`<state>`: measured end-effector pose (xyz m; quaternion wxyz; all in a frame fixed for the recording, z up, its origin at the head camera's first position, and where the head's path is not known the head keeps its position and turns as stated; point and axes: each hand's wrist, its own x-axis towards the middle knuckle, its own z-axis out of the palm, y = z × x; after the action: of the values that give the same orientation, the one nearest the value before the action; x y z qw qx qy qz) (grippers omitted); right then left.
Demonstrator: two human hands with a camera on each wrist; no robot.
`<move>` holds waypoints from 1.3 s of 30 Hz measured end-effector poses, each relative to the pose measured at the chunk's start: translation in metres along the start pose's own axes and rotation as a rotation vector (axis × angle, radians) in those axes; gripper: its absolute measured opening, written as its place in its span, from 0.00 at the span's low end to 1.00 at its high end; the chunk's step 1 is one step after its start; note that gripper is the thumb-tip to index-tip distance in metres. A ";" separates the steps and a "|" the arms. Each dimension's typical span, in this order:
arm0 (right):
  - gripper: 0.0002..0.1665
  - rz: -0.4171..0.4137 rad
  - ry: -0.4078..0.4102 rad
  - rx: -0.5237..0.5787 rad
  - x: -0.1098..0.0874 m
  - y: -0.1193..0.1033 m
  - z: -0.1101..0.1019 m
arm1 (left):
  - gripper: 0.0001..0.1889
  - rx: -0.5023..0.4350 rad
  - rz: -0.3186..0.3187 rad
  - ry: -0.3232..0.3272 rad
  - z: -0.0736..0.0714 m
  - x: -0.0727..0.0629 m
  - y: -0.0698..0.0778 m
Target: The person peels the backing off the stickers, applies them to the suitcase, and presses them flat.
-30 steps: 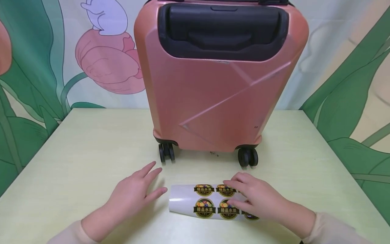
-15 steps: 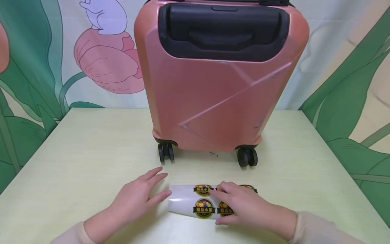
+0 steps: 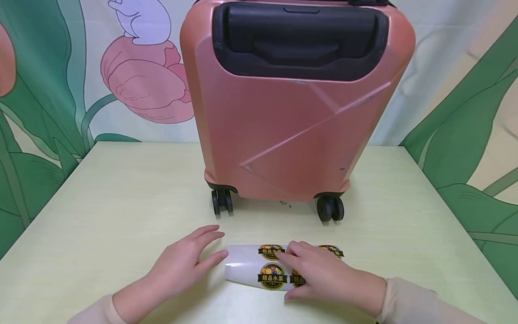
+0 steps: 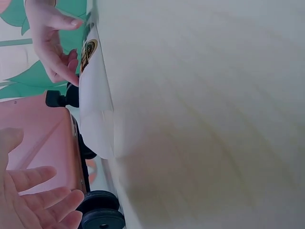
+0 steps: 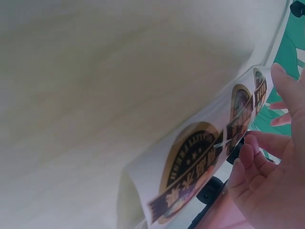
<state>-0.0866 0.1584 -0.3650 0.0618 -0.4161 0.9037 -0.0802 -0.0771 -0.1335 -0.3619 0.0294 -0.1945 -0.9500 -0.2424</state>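
Note:
A curled white sheet (image 3: 243,265) of round fruit stickers (image 3: 272,275) lies on the table, its ends bowed up. The stickers are black and gold with Chinese lettering. My right hand (image 3: 323,274) is over the sheet's right half and hides some of the stickers. Its index finger reaches toward an upper sticker, the thumb is spread toward the near edge, and the other fingers bend loosely, as the right wrist view shows. Off the sheet's left end is my left hand (image 3: 182,261), fingers spread, with the thumb tip right by the edge; it holds nothing.
A pink hard-shell suitcase (image 3: 283,139) with a black handle recess stands upright on the table behind the sheet. Its black wheels (image 3: 329,208) face the hands. A printed curtain (image 3: 141,81) with leaves and flowers hangs behind the pale table (image 3: 121,193).
My right hand has moved left along the sheet, covering more of the middle stickers. My left hand has shifted slightly right, bringing its thumb up to the sheet's end. The suitcase has stayed put.

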 end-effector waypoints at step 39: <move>0.40 0.108 0.048 0.023 0.011 0.020 0.003 | 0.26 -0.875 -0.406 -0.164 0.011 0.000 -0.008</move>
<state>-0.1079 0.1631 -0.3724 0.0493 -0.3642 0.9250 -0.0971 -0.0796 -0.1351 -0.3750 -0.1776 -0.0180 -0.7769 -0.6037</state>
